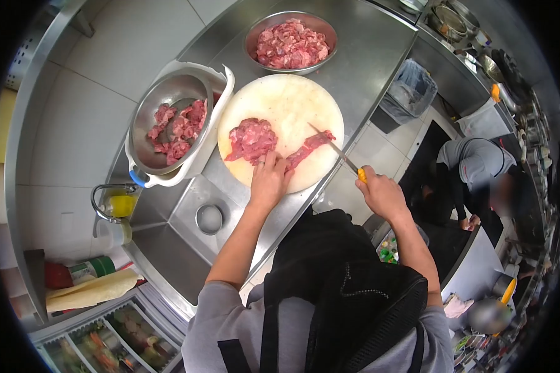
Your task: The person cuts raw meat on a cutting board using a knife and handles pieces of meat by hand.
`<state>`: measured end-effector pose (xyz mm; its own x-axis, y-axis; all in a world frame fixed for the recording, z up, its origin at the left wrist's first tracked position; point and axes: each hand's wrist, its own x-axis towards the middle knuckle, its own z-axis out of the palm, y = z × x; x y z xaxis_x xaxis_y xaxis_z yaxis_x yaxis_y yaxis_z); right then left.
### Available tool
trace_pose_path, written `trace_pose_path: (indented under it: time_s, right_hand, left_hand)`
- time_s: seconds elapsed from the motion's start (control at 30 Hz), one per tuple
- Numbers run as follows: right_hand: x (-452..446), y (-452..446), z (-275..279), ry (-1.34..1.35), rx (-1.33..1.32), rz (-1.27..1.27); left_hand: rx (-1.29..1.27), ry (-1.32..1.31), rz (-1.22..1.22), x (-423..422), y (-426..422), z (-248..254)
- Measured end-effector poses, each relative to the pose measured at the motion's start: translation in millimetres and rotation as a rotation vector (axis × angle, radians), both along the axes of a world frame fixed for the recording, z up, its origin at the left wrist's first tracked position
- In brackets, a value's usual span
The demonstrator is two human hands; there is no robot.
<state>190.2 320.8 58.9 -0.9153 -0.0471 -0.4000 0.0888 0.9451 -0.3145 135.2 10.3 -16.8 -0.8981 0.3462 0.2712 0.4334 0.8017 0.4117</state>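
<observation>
On a round white cutting board lie a heap of raw meat and a narrow strip of raw meat. My left hand presses its fingertips on the near end of the strip, beside the heap. A knife with a yellow handle is gripped in my right hand. Its blade crosses the strip near the far end, tip pointing up and left. Whether the edge has entered the meat I cannot tell.
A metal bowl of cut meat stands beyond the board. Left of it, another metal bowl with meat rests on a white tub by the sink. A lined bin and a bent-over person are at right.
</observation>
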Motion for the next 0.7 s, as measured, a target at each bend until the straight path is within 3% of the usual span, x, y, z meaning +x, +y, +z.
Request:
trace_pose_path:
  time_s: [0.17,0.5,0.7]
  right_hand:
    - [23.4,-14.3,-1.2,0.206,0.012,0.029]
    - [42.5,-25.4,-18.8,0.201,0.332,0.136]
    - [7.9,-29.7,-31.0,0.225,0.368,0.169]
  left_hand:
    - [0.117,0.107,0.001,-25.3,28.1,-15.7]
    - [0.217,0.109,0.038,-28.2,38.6,-43.6]
    - [0.273,0.09,0.09,-26.7,34.9,-47.6]
